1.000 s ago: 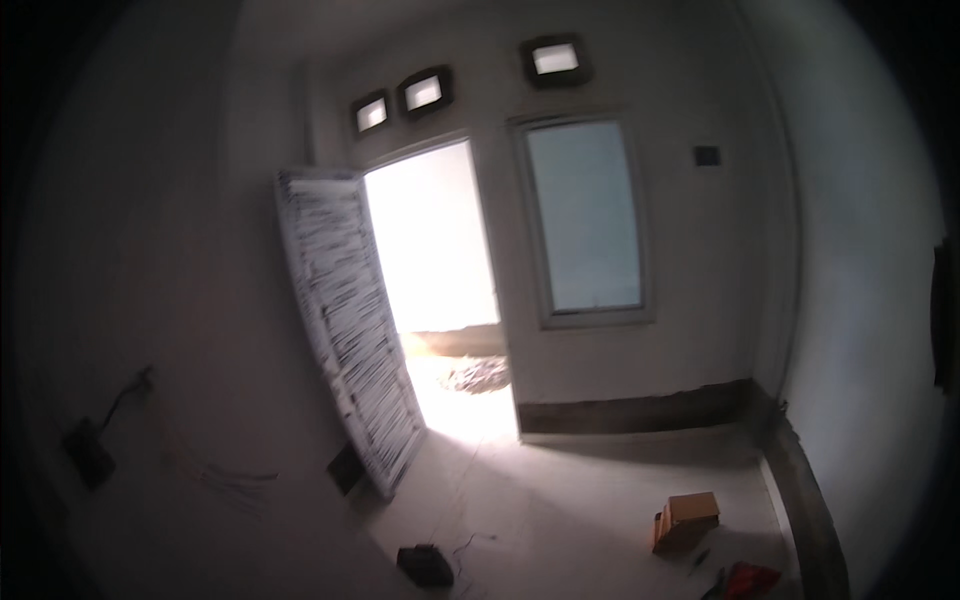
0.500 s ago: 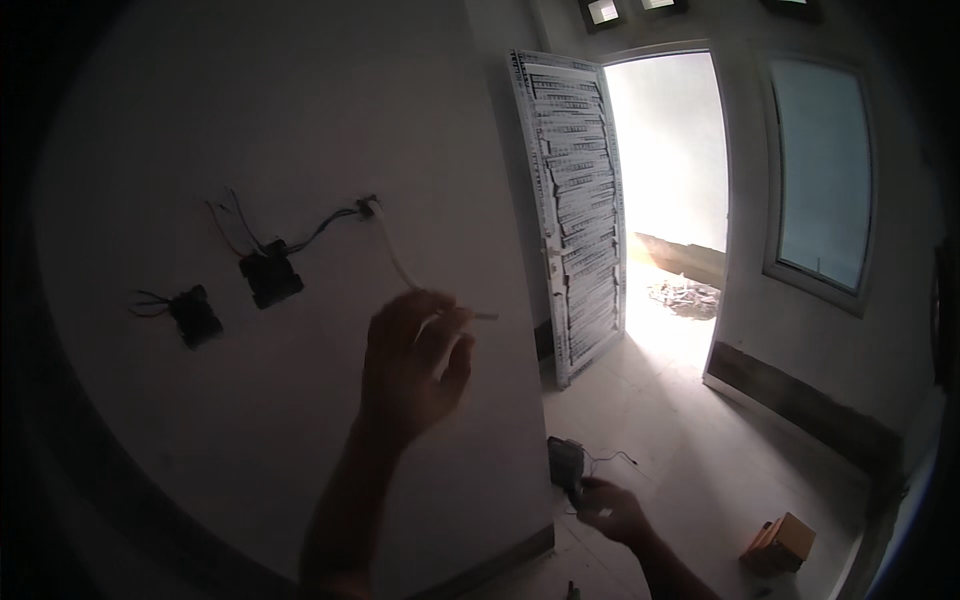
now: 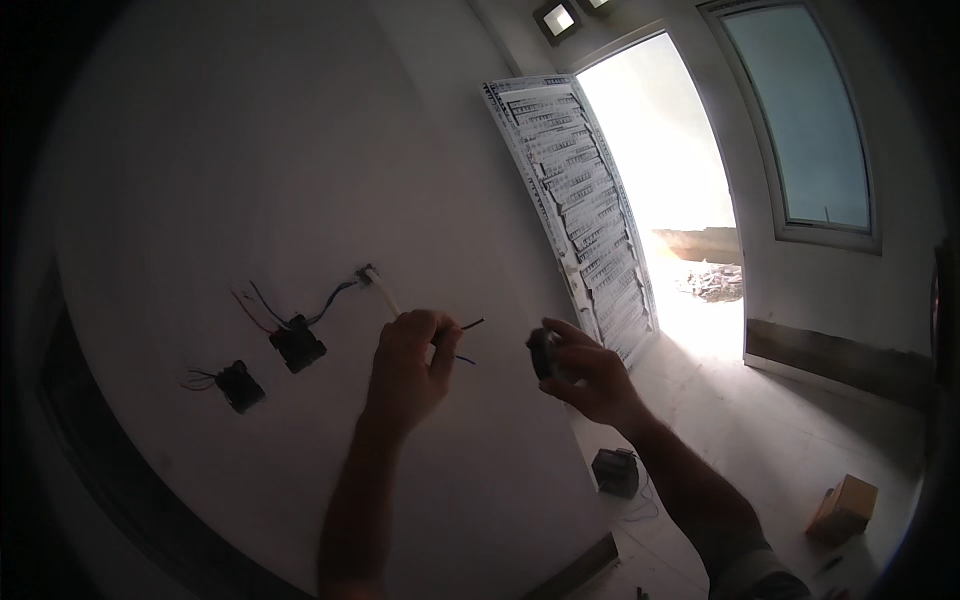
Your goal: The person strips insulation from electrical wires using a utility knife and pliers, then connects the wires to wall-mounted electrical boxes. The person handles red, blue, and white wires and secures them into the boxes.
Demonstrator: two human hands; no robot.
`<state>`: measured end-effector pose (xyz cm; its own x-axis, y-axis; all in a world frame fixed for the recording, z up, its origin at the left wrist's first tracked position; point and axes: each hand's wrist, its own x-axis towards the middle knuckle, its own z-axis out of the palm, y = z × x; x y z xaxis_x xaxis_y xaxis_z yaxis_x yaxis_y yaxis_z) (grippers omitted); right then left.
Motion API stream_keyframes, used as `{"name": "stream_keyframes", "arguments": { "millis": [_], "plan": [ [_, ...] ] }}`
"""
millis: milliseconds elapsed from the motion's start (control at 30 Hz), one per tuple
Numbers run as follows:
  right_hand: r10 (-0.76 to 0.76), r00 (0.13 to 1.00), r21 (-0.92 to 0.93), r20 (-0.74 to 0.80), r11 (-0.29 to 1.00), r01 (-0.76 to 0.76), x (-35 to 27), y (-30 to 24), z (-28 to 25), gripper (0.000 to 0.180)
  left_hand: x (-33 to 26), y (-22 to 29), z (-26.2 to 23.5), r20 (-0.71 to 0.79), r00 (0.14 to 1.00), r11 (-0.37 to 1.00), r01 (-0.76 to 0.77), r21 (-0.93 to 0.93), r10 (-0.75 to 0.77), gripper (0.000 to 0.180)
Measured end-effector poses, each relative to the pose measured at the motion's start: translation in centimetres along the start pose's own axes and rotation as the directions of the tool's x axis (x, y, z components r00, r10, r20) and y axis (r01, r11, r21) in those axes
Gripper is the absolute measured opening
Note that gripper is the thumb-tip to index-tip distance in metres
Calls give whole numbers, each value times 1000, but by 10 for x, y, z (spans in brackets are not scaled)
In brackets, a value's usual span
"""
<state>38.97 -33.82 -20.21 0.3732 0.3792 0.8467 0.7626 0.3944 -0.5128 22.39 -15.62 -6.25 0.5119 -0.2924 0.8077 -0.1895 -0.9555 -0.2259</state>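
Observation:
My left hand (image 3: 408, 365) is closed round a white cable (image 3: 384, 290) that comes out of a hole in the wall. Past my fingers, a black wire end (image 3: 474, 323) and a blue wire end (image 3: 465, 360) stick out apart from each other. To the right, level with those ends, my right hand (image 3: 595, 380) grips a small dark round thing (image 3: 541, 353), which looks like a roll of tape. It does not touch the wires. Left of the cable, dark wires run from the hole to a black wall box (image 3: 297, 343).
A second black wall box (image 3: 240, 387) with loose wires sits lower left. Below my right arm, a dark grey box (image 3: 616, 472) with a thin cord stands on the floor. A cardboard box (image 3: 843, 510) lies farther right. The wrapped door (image 3: 580, 200) stands ajar onto bright light.
My right hand has come up from the dark grey box on the floor with the dark round thing. The two wire ends now show spread at my left hand. The view has shifted and tilted.

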Motion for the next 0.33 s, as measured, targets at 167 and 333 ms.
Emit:
{"name": "stream_keyframes", "arguments": {
  "millis": [167,333],
  "plan": [
    [-68,997,99,-40,992,72,47,-25,13,33,11,10,-6,11,999,988,52,-144,-51,25],
    [-162,986,166,-43,972,167,67,-29,27,34,12,14,-14,93,985,968,164,-190,-148,37]
  ]
}}
